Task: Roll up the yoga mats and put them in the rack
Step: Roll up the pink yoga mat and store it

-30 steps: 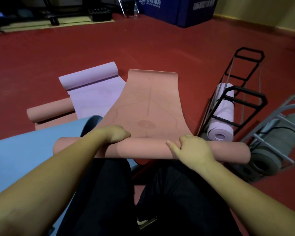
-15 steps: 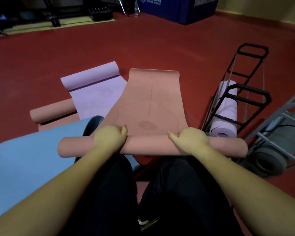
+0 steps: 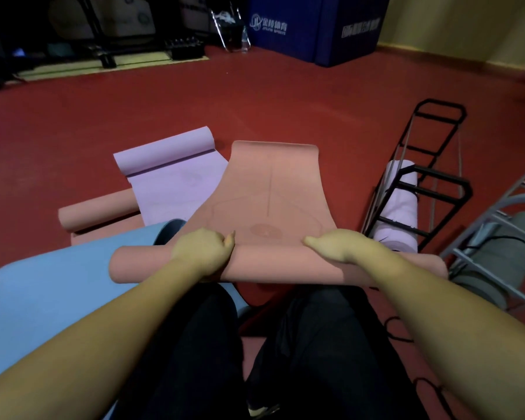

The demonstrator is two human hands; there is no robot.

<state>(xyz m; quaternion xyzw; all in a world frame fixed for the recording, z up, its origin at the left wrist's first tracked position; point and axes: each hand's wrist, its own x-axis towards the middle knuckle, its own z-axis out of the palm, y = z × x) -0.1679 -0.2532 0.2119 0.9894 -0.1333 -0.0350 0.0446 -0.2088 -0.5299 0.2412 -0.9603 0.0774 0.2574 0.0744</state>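
Note:
A salmon-pink yoga mat (image 3: 270, 189) lies half unrolled on the red floor, its rolled part (image 3: 267, 265) across my knees. My left hand (image 3: 202, 248) grips the roll left of centre, fingers curled over its top. My right hand (image 3: 334, 245) grips the roll right of centre in the same way. A black wire rack (image 3: 437, 192) stands at the right and holds one rolled lilac mat (image 3: 399, 213). A lilac mat (image 3: 176, 183), a second pink mat (image 3: 97, 212) and a blue mat (image 3: 49, 286) lie partly unrolled to the left.
A grey metal rack (image 3: 494, 225) with a rolled grey mat (image 3: 497, 262) stands at the far right. Blue padded blocks (image 3: 315, 28) and dark gym gear line the back wall. Black cords (image 3: 397, 328) lie on the floor by my right leg. Bare red floor stretches beyond the mats.
Both hands have rolled the pink mat further away from me, so the roll has grown and the flat part has shortened. The view has tilted up a little.

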